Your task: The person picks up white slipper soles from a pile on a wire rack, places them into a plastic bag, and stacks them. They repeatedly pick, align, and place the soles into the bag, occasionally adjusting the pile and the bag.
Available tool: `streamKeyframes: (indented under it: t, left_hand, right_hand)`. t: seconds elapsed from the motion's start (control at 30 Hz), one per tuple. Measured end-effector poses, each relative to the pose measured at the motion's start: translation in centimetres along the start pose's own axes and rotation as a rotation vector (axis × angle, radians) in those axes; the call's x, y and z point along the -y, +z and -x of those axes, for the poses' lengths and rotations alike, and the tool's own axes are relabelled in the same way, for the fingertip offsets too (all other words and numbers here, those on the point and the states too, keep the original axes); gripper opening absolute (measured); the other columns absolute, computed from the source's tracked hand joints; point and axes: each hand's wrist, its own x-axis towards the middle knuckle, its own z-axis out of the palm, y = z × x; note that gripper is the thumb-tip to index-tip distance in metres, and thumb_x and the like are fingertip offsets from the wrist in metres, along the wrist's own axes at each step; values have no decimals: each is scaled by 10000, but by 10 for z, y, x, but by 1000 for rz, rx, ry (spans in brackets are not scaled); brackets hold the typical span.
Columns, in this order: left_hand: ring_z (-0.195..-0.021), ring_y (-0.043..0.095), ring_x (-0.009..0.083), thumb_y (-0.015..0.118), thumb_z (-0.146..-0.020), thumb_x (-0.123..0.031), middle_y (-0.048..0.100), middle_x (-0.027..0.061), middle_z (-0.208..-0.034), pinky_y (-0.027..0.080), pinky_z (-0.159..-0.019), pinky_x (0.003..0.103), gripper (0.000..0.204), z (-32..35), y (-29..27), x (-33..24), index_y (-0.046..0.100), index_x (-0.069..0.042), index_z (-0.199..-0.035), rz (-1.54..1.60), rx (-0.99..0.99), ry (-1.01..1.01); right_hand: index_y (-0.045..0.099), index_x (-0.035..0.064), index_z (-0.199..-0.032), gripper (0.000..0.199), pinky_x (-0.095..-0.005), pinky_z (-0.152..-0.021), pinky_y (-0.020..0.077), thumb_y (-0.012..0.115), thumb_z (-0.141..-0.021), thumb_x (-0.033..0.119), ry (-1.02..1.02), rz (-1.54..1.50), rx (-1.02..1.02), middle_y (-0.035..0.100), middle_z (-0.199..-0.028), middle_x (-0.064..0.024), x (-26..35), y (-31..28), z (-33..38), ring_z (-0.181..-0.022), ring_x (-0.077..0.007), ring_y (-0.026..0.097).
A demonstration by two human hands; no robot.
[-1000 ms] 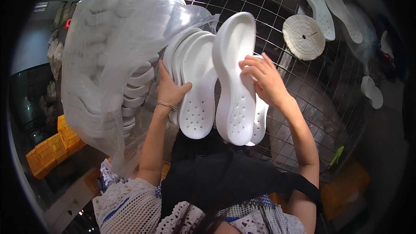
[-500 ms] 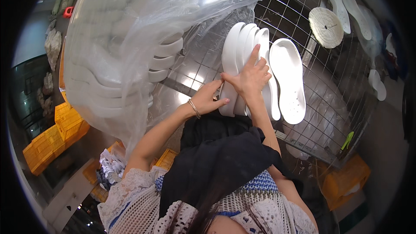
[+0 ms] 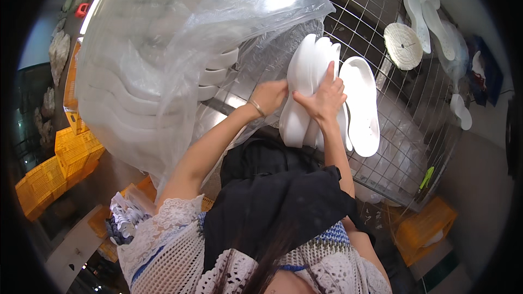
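Several white shoe soles point(image 3: 300, 98) stand on edge in a tight row on the wire mesh rack in front of me. My right hand point(image 3: 325, 99) lies over the row, its thumb to the left and its fingers gripping toward the right side. At the left face of the row, my left hand point(image 3: 269, 98) presses with bent fingers; its fingertips are partly hidden by the outermost sole. One more white sole point(image 3: 362, 109) rests with its inner face up, just right of the row.
A big clear plastic bag point(image 3: 147, 76) of stacked white soles fills the left. The wire mesh rack point(image 3: 400, 114) carries a round off-white pad point(image 3: 403, 46) and more soles point(image 3: 417, 11) at far right. Yellow crates point(image 3: 60, 169) stand at lower left, an orange-yellow crate point(image 3: 425, 228) at lower right.
My left hand has moved up and against the row's left face. The soles have been pressed together and lean right at the top. My right hand has slid slightly right and down.
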Motion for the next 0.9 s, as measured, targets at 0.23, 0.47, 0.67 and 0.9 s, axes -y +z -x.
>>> streamKeyframes:
  t: [0.23,0.47,0.67,0.9]
  left_hand:
    - [-1354,381,326,643,-727,-54,477,180,-1407,289,-1109,522,732,79,-88,-46,427,-151,-1420,-1217,-376,-25]
    - [-785,591,130,538,-778,-101,640,90,-883,475,-732,260,385,32,-332,-56,648,-41,-1141,64,-270,-363]
    - [-697,520,64,501,-786,-52,596,66,-823,426,-600,163,337,32,-373,-109,621,75,-1074,693,-431,-181]
    - [-758,547,93,413,-789,23,574,130,-1004,481,-651,153,501,34,-361,-69,494,90,-1279,1046,-238,-155]
  right_hand:
    - [225,18,-1493,1209,-428,-1099,309,818,-517,414,59,-1154,271,429,-1377,-186,-8,-103,-11,-1310,-318,410]
    - [330,17,-1457,1147,-418,-1107,306,797,-468,363,-716,-591,636,428,-1398,-250,123,-114,-67,-1305,-376,417]
    - [430,30,-1375,1068,-441,-990,402,747,-548,626,-809,-30,285,576,-1202,-205,347,-57,-98,-1143,-355,540]
    - [500,92,-1306,866,-460,-1053,332,766,-615,540,-923,-106,134,553,-1248,-158,399,62,-51,-1214,-333,479]
